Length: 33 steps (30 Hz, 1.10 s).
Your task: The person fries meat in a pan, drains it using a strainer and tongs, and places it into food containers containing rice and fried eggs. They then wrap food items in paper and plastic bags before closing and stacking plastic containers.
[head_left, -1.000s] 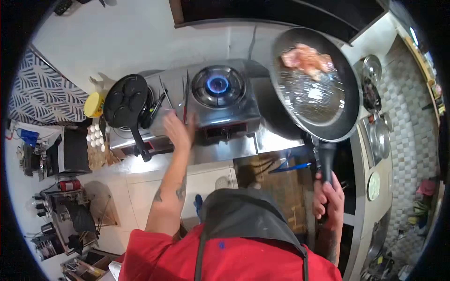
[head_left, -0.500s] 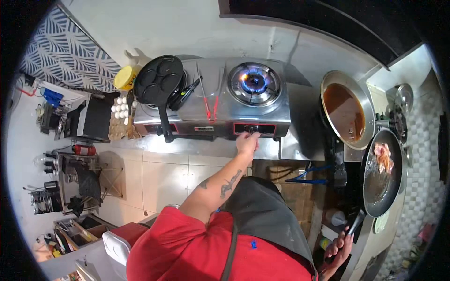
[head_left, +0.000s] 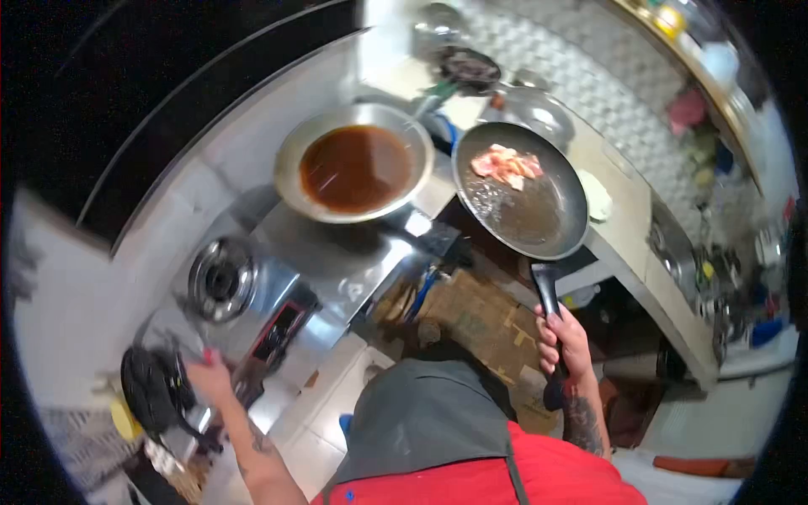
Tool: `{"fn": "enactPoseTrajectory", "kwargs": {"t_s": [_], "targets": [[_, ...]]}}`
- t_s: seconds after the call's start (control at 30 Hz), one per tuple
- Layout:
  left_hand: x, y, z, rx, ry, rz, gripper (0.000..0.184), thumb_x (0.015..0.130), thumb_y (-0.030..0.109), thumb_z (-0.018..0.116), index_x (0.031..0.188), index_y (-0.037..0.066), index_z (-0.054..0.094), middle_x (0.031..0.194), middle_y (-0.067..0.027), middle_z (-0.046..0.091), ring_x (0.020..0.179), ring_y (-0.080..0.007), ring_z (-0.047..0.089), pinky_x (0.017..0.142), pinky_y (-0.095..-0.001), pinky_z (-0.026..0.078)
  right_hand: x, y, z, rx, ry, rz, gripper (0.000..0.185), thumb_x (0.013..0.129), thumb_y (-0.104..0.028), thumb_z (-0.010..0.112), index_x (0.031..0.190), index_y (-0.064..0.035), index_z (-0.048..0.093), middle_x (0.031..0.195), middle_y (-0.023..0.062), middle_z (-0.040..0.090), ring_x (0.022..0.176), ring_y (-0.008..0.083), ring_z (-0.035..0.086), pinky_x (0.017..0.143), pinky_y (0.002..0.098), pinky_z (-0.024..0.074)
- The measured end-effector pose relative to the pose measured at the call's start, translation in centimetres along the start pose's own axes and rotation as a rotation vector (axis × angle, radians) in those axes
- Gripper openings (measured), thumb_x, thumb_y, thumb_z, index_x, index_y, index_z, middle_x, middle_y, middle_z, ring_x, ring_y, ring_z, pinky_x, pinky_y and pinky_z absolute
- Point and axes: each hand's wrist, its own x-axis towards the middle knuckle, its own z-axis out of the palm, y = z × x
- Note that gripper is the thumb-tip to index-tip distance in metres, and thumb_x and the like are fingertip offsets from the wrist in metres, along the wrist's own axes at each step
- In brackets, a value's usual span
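Frying pan [head_left: 576, 202] aloft, burner [head_left: 220, 280] now unlit

The frying pan [head_left: 576, 189] at right has a smooth dark surface under glossy liquid and a smooth, plastic-looking black handle [head_left: 546, 288], while the sauce pan [head_left: 290, 181] and the stove [head_left: 271, 282] at left are shiny metal and the near apron [head_left: 421, 412] is matt grey cloth.

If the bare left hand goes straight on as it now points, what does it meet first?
Most likely the metal tongs with red handles, ahead of the left hand; blur leaves depth and contact unclear.
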Motion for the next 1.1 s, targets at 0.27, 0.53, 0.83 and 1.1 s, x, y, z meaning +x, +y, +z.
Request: {"fn": "enactPoseTrajectory", "kwargs": {"t_s": [0.27, 0.53, 0.83, 1.1], "targets": [[0.1, 0.8, -1.2, -0.249, -0.096, -0.195, 0.058, 0.092, 0.023, 0.063, 0.134, -0.011, 0.041, 0.123, -0.0305, 0.056, 0.112, -0.0425, 0.057, 0.097, -0.0434, 0.046, 10.2, -12.6, -9.8, -0.203, 0.128, -0.233, 0.024, 0.099, -0.023, 0.053, 0.117, -0.0074, 0.049, 0.068, -0.0038, 0.044, 0.045, 0.0051, 0.042, 0.036, 0.023, 0.0392], [-4.4, 18.8, -7.2, -0.532, 0.238, -0.151, 0.063, 0.096, 0.025, 0.062, 0.141, -0.01, 0.036, 0.132, -0.0294, 0.051, 0.118, -0.0368, 0.054, 0.102, -0.0411, 0.042, 25.4, -23.6, -23.5, -0.569, 0.308, -0.305, 0.024, 0.099, -0.022, 0.053, 0.117, -0.0065, 0.047, 0.068, -0.0019, 0.047, 0.046, 0.0078, 0.045, 0.038, 0.0254, 0.0363], [-7.0, 36.4, -10.9, -0.544, 0.217, -0.036, 0.073, 0.095, 0.037, 0.063, 0.142, -0.01, 0.034, 0.139, -0.0295, 0.045, 0.125, -0.0385, 0.048, 0.107, -0.042, 0.037, 31.3, -28.4, -27.1, -1.428, 0.473, -0.402, 0.036, 0.092, -0.021, 0.057, 0.121, 0.0, 0.05, 0.076, 0.0207, 0.06, 0.075, 0.0383, 0.061, 0.07, 0.045, 0.0458], [-7.4, 42.8, -13.2, -1.116, 0.128, -0.164, 0.068, 0.097, 0.024, 0.063, 0.149, 0.0, 0.025, 0.085, -0.0061, 0.054, 0.057, -0.0081, 0.042, 0.044, -0.0218, 0.034, 28.9, -29.7, -26.3, -1.344, 0.551, -0.528, 0.034, 0.094, -0.02, 0.056, 0.121, 0.0002, 0.05, 0.077, 0.0224, 0.06, 0.073, 0.0389, 0.061, 0.066, 0.0452, 0.0451]]}}
